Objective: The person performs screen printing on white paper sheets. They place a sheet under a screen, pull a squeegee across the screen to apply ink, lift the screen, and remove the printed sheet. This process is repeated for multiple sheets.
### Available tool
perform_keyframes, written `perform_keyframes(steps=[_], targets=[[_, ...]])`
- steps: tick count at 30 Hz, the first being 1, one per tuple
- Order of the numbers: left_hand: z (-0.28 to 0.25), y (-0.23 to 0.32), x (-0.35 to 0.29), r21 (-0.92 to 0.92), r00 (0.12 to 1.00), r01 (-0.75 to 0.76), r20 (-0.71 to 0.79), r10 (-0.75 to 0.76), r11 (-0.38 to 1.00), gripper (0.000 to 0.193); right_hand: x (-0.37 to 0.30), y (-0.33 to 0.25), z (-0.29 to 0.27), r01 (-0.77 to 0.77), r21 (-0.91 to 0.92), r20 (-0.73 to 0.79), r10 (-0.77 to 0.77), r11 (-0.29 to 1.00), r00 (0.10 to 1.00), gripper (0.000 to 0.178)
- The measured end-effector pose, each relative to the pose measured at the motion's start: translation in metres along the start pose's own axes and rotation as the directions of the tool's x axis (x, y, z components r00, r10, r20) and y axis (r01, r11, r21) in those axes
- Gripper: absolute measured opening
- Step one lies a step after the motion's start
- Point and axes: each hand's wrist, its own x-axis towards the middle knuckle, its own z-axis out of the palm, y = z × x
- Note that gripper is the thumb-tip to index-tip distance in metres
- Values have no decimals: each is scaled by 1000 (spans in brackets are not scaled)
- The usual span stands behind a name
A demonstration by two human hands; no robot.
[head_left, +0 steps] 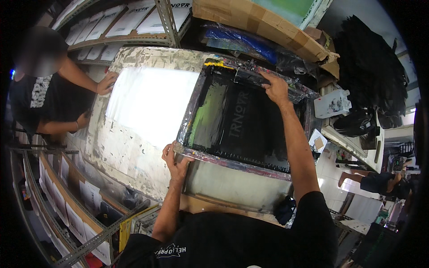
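Note:
A screen printing frame (232, 164) with ink-smeared edges lies over the table, its mesh mostly covered in black ink and a greenish strip showing at the left. My left hand (177, 161) grips the frame's near left corner, fingers and thumb about the edge. At the far side of the mesh, my right hand (275, 88) is closed on a black, ink-coated squeegee (249, 78). Left of the frame, a bright white sheet (149, 100) lies flat; its material cannot be told. A co-worker's hand (107, 83) rests at its far left edge.
The worn table (100, 138) has peeling paint. Metal racks with white printed sheets (51, 192) stand at left and far left. Behind the frame is a cardboard box (263, 24); to its right, a stained white container (333, 103). Another person (380, 181) shows far right.

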Motion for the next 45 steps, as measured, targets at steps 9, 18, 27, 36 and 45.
perform_keyframes(steps=[9, 18, 27, 36, 45], targets=[[2, 15, 1, -182, 991, -101, -107, 83, 978, 89, -75, -85, -75, -245, 298, 106, 223, 923, 969, 58], [-5, 129, 68, -208, 912, -283, -360, 196, 936, 69, -141, -188, -160, 176, -123, -66, -185, 977, 981, 60], [81, 106, 59, 275, 989, -149, 52, 140, 950, 44, -27, -161, -221, 213, -81, -250, -226, 974, 942, 48], [125, 70, 13, 77, 998, -63, 25, 61, 995, 16, -1, -145, -226, 211, -139, -282, -243, 968, 928, 46], [28, 62, 69, -225, 988, 40, -137, -72, 974, 13, 7, -143, -228, 202, -153, -298, -240, 967, 924, 46]])
